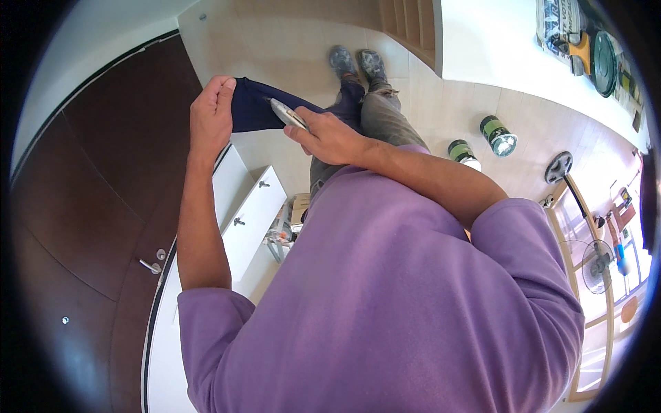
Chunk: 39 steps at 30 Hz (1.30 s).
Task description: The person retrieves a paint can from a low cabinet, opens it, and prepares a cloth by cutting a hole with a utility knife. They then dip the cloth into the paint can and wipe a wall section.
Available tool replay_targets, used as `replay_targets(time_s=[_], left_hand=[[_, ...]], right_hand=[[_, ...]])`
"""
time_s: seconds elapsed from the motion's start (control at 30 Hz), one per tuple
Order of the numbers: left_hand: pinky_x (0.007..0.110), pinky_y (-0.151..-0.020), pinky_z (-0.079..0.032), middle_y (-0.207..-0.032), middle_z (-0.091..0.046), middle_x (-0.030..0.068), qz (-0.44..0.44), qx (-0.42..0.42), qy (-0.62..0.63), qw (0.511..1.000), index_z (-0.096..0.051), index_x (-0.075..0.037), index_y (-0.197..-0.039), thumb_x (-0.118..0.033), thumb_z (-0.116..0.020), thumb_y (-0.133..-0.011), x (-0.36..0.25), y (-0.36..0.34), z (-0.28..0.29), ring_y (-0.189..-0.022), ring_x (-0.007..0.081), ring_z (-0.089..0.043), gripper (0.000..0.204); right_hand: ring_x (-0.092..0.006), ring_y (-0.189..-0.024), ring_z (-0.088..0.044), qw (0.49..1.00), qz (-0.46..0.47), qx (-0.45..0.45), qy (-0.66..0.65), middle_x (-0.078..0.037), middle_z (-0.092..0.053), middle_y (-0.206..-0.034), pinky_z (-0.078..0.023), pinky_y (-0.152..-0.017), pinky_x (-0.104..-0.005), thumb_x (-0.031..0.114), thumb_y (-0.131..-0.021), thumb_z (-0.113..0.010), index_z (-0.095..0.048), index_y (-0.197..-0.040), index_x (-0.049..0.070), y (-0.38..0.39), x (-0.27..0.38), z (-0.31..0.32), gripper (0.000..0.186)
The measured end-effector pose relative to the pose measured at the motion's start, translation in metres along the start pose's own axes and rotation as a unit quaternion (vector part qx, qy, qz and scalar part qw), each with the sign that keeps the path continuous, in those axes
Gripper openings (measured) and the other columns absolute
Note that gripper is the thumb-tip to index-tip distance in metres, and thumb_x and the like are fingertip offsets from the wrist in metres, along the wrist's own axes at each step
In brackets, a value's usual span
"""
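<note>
One dark navy fabric piece (pixel 251 113), pulled out flat in front of the person, between both hands and above the floor. Far end runs behind the right hand; can't tell if it's gripped there.

Hands: two, both closed. Left hand (pixel 212 113) pinches the fabric's left end, thumb over fingers. Right hand (pixel 327 138) is wrapped around one slim silver-grey hand tool with a tapered nose (pixel 286 113), nose over the fabric; contact can't be confirmed, exact type unclear.

Around: one purple short-sleeved shirt (pixel 399 296) on the person, two grey speckled shoes (pixel 342 62) on the pale floor (pixel 289 41). Right side: two green-and-black cylindrical cans (pixel 494 131) (pixel 460 149), near each other. Left side: one white board (pixel 255 220) with two small metal fittings (pixel 239 221), one dark brown door (pixel 117 158) with one lever handle (pixel 149 266).
</note>
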<state>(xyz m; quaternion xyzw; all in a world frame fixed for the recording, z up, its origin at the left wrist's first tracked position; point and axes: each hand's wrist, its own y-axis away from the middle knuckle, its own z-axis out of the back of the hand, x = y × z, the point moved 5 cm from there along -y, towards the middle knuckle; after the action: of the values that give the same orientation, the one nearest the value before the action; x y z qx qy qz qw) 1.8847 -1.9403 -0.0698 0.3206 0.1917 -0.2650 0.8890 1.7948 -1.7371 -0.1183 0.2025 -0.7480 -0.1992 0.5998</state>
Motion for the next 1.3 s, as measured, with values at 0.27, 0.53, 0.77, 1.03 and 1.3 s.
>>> replay_targets(time_s=[0.27, 0.53, 0.77, 1.03, 1.3], left_hand=[[0.028, -0.076, -0.047, -0.082, -0.06, 0.0038, -0.016, 0.023, -0.021, 0.999, -0.064, -0.001, -0.107, -0.029, -0.057, -0.108, -0.022, -0.001, 0.006, -0.08, 0.0109, -0.053, 0.029], [0.027, -0.071, -0.046, -0.079, -0.058, 0.001, -0.026, 0.039, -0.027, 0.999, -0.066, -0.001, -0.105, -0.027, -0.059, -0.106, -0.038, -0.006, 0.005, -0.077, 0.0089, -0.051, 0.026], [0.026, -0.067, -0.042, -0.075, -0.057, -0.0041, 0.054, 0.069, -0.004, 0.996, -0.068, 0.002, -0.097, -0.022, -0.062, -0.104, -0.01, -0.003, 0.017, -0.074, 0.0065, -0.048, 0.026], [0.028, -0.066, -0.044, -0.072, -0.057, -0.0002, 0.074, -0.008, 0.107, 0.991, -0.07, 0.002, -0.1, -0.024, -0.063, -0.102, 0.002, 0.004, 0.024, -0.07, 0.0085, -0.049, 0.027], [0.027, -0.069, -0.046, -0.075, -0.059, -0.0014, 0.02, -0.022, 0.057, 0.998, -0.069, 0.001, -0.102, -0.029, -0.062, -0.104, -0.019, 0.008, 0.031, -0.073, 0.008, -0.051, 0.031]], right_hand=[[-0.051, -0.089, -0.067, 1.0, 0.004, 0.018, 0.018, -0.034, -0.066, -0.087, -0.05, -0.082, -0.0547, 0.039, -0.106, -0.05, -0.055, -0.11, -0.008, -0.001, 0.011, 0.003, 0.048], [-0.0516, -0.092, -0.068, 0.996, 0.007, 0.024, 0.089, -0.034, -0.068, -0.091, -0.053, -0.086, -0.0562, 0.034, -0.104, -0.05, -0.055, -0.111, -0.01, -0.023, 0.026, 0.001, 0.044], [-0.0496, -0.095, -0.069, 0.992, -0.026, 0.061, 0.11, -0.033, -0.07, -0.095, -0.054, -0.089, -0.0549, 0.03, -0.101, -0.05, -0.056, -0.118, -0.009, -0.011, 0.012, -0.028, 0.043], [-0.0497, -0.095, -0.069, 0.995, 0.009, 0.048, 0.093, -0.033, -0.07, -0.098, -0.053, -0.09, -0.0542, 0.034, -0.102, -0.05, -0.057, -0.12, -0.01, -0.016, 0.013, -0.018, 0.048], [-0.047, -0.084, -0.068, 0.999, 0.023, -0.006, 0.045, -0.032, -0.066, -0.085, -0.052, -0.079, -0.0506, 0.035, -0.104, -0.053, -0.058, -0.111, -0.007, -0.007, 0.035, -0.002, 0.043]])
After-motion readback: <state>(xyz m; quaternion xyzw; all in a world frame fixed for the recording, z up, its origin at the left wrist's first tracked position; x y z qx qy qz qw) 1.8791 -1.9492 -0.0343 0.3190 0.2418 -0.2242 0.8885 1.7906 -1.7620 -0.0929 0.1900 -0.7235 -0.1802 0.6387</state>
